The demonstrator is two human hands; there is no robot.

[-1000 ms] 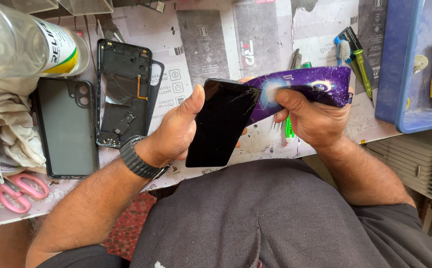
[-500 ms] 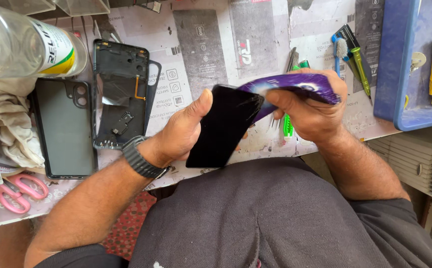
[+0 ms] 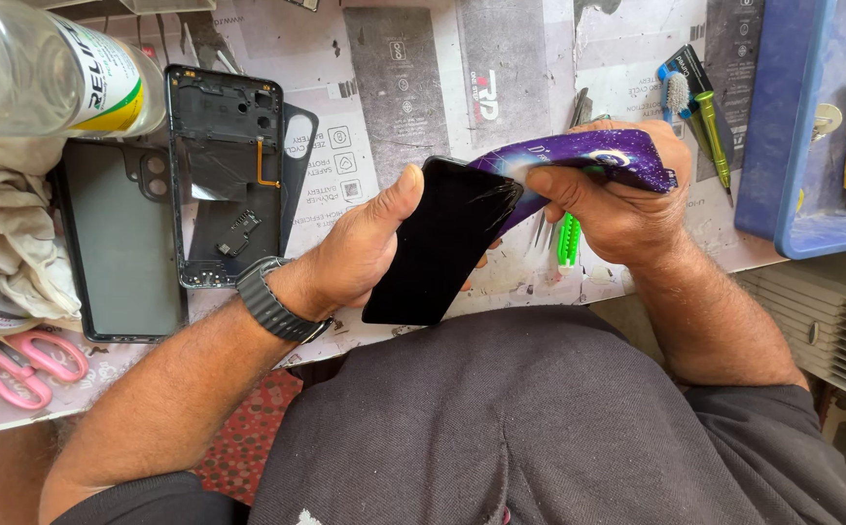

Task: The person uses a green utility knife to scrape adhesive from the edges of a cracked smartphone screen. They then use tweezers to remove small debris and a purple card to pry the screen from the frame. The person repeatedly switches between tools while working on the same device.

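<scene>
My left hand point(image 3: 365, 248) grips a black phone screen point(image 3: 440, 243) with cracks at its top corner, thumb along its left edge. A black watch point(image 3: 272, 301) is on that wrist. My right hand point(image 3: 622, 194) holds a flat purple card point(image 3: 588, 156), bent and pushed against the screen's cracked upper right corner. Both hands are above the bench's front edge, over printed paper.
A black phone frame point(image 3: 224, 175) and a dark back cover point(image 3: 117, 248) lie at left. A clear bottle point(image 3: 44, 68) and a cloth point(image 3: 5, 224) sit beyond them, pink scissors point(image 3: 19, 365) below. Green tools point(image 3: 705, 117) and a blue tray point(image 3: 802, 126) are at right.
The purple card has bent more and slid along the screen's top corner. The screen has tilted slightly in my left hand.
</scene>
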